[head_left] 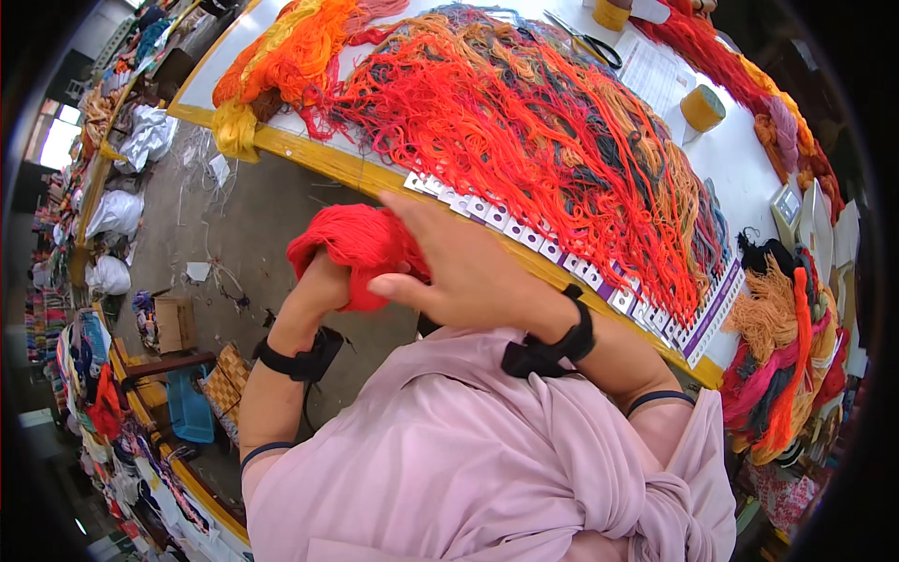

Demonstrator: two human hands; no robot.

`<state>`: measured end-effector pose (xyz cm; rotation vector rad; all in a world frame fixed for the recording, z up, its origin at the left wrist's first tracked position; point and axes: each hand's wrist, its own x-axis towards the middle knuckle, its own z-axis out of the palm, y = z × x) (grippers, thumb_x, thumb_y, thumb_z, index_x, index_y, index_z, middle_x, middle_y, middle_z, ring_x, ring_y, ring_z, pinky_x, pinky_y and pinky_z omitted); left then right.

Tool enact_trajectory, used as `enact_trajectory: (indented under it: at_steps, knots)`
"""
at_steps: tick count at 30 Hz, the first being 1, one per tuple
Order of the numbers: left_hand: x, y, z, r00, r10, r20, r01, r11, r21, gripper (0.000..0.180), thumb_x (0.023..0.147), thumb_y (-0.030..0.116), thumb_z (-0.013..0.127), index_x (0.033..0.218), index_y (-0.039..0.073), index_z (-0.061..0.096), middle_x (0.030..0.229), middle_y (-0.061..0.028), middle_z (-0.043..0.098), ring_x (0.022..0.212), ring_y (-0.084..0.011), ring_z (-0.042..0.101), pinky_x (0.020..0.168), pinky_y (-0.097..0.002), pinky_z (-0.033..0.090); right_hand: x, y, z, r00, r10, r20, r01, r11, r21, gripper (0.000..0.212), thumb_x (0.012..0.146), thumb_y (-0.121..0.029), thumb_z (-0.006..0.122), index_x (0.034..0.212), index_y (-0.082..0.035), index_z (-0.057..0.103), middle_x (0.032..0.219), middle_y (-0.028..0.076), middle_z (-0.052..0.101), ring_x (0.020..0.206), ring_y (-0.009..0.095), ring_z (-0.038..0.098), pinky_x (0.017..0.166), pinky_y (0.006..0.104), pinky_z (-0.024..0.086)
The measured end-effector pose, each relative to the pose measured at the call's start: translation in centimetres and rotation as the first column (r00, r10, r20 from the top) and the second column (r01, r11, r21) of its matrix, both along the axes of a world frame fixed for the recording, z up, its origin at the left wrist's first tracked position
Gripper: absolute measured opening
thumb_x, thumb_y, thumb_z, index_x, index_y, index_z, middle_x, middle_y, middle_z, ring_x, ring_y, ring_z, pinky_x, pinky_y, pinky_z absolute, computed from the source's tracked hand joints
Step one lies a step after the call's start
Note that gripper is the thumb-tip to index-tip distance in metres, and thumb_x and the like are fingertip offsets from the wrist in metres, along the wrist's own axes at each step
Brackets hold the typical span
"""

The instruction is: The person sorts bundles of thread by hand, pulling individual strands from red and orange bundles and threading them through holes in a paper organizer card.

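A bright red skein of yarn is gathered around my left hand, off the yellow front edge of the table. The yarn hides most of that hand's fingers, which hold the skein from inside its folds. My right hand is right beside the skein, palm turned toward it, with the fingers stretched out and the thumb apart. Whether its fingertips touch the yarn I cannot tell. Beyond both hands, a broad heap of orange, red, tan and dark grey yarn strands lies over white punched cards along the table edge.
Orange and yellow skeins hang over the table's left corner. Farther back are scissors, a printed paper sheet and a yellow cylinder. More yarn bundles hang at the right. A blue plastic basket stands at lower left.
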<state>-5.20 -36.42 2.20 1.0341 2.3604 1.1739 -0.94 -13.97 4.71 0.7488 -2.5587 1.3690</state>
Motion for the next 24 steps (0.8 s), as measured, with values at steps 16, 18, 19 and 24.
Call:
enact_trajectory:
  at_steps: [16,18,19,24]
  knots:
    - [2.0,-1.1,15.6,0.837,0.355,0.417,-0.537,0.38,0.753,0.058,0.073,0.003,0.052,0.13,-0.006,0.044,0.096,-0.0129,0.063,0.083,-0.0219,0.065,0.083,-0.0353,0.054,2.9,1.1,2.2,0.822,0.41,0.396,-0.304,0.903,-0.303,0.045,0.098,-0.044,0.054,0.102,0.001,0.052,0.085,0.019,0.059,0.073,0.035,0.058,0.069,0.0404,0.047]
    - [2.0,1.4,16.9,0.941,0.306,0.143,-0.284,0.492,0.823,0.061,0.073,0.007,0.054,0.13,-0.01,0.042,0.097,-0.0147,0.062,0.085,-0.0227,0.064,0.083,-0.0366,0.054,2.3,2.0,3.4,0.98,0.179,0.081,-0.154,0.955,-0.252,0.048,0.093,-0.041,0.061,0.112,0.001,0.049,0.096,0.021,0.058,0.085,0.037,0.059,0.077,0.0412,0.047]
    - [1.8,2.7,17.7,0.893,0.446,-0.051,-0.268,0.621,0.736,0.064,0.082,0.024,0.056,0.136,-0.008,0.041,0.119,-0.0199,0.057,0.104,-0.0297,0.06,0.095,-0.0431,0.047,2.5,3.0,4.3,0.968,-0.072,-0.239,0.016,0.974,-0.227,0.057,0.088,-0.039,0.069,0.122,0.0,0.046,0.108,0.023,0.057,0.097,0.039,0.06,0.086,0.042,0.048]
    - [2.7,12.7,22.2,0.976,0.021,-0.218,0.165,0.584,0.795,0.097,0.073,0.039,0.068,0.147,-0.006,0.023,0.136,-0.0227,0.042,0.124,-0.034,0.047,0.112,-0.0506,0.033,3.7,3.5,10.3,0.948,-0.135,-0.288,-0.121,0.684,-0.72,0.083,0.076,-0.03,0.081,0.138,0.0,0.036,0.125,0.022,0.053,0.121,0.032,0.053,0.101,0.0403,0.041]
